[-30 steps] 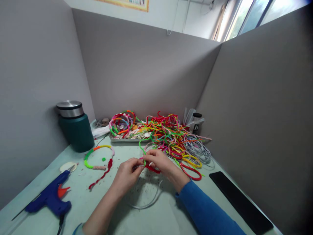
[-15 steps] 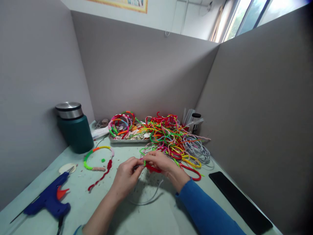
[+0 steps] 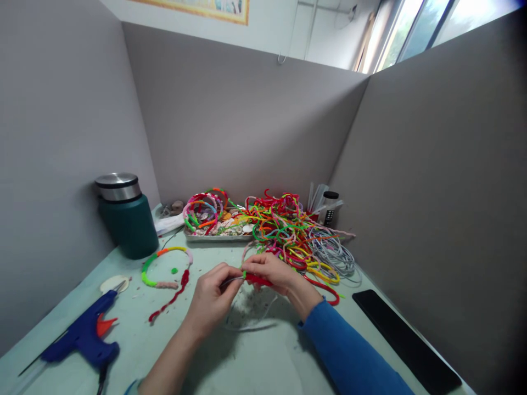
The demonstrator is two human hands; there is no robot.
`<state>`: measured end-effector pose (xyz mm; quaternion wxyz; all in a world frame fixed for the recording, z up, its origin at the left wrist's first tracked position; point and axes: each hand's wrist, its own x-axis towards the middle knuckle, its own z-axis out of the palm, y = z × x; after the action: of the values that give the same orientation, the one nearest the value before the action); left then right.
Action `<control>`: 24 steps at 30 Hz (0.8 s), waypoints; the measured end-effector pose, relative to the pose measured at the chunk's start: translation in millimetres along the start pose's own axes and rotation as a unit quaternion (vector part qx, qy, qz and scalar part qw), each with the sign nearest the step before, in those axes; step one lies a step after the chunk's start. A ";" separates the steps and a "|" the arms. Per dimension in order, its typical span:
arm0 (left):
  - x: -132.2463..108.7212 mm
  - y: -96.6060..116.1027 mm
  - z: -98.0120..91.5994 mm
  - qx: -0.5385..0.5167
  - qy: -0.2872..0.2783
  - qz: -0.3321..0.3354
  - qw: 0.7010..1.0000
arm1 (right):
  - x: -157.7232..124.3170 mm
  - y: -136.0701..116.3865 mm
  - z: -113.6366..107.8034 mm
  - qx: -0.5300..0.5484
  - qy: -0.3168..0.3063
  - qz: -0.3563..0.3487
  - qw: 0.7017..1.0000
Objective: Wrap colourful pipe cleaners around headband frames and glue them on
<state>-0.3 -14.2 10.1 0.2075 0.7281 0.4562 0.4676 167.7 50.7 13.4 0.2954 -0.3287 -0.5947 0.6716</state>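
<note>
My left hand [image 3: 214, 293] pinches a thin grey cord [image 3: 235, 280] between thumb and fingers. Beside it, fingertips close together, my right hand [image 3: 272, 270] is closed on a red pipe cleaner [image 3: 257, 280] wrapped along the cord, with a green bit [image 3: 244, 274] at its left end. A loop of the grey cord hangs blurred below the hands. Left of them lies a ring wrapped in coloured pipe cleaner [image 3: 165, 250], its dark red end [image 3: 173, 299] trailing loose. A small green bead-like piece [image 3: 174, 270] sits inside the ring.
A blue glue gun [image 3: 82, 334] lies at left below a green bottle [image 3: 127, 225]. Behind the hands stand a metal tray [image 3: 218, 238] with finished rings and a heap of pipe cleaners [image 3: 280, 219]. Grey cord coils [image 3: 333, 252] and a black slab [image 3: 405, 340] are at right. Grey partitions enclose the table.
My hands stay nearly in place, fingertips still meeting at the green bit. The red length now looks straighter along the right fingers, and the hanging cord loop has shifted.
</note>
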 end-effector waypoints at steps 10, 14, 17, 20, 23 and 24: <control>-0.1 -10.4 1.8 -0.084 0.036 -0.051 0.994 | 4.8 16.2 -10.2 0.057 -0.084 0.031 0.994; -0.3 -13.5 2.5 -0.118 0.037 -0.081 0.989 | 4.0 14.5 -0.8 0.041 -0.042 0.018 0.998; -0.1 -12.6 2.5 -0.133 0.012 -0.079 0.988 | 4.3 13.2 2.6 0.020 0.002 -0.023 1.000; -0.1 -11.6 2.4 -0.134 0.003 -0.079 0.988 | 6.0 12.4 3.7 -0.005 0.023 -0.062 0.998; -0.2 -11.4 2.4 -0.134 0.023 -0.090 0.987 | 7.2 10.9 4.2 -0.028 0.040 -0.073 0.996; -0.2 -11.4 2.6 -0.136 0.032 -0.095 0.986 | 7.0 10.3 4.4 -0.030 0.037 -0.070 0.996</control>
<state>-3.5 -8.4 0.5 0.3340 0.6312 0.4616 0.5263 159.8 52.3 2.9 0.3535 -0.3198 -0.6246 0.6186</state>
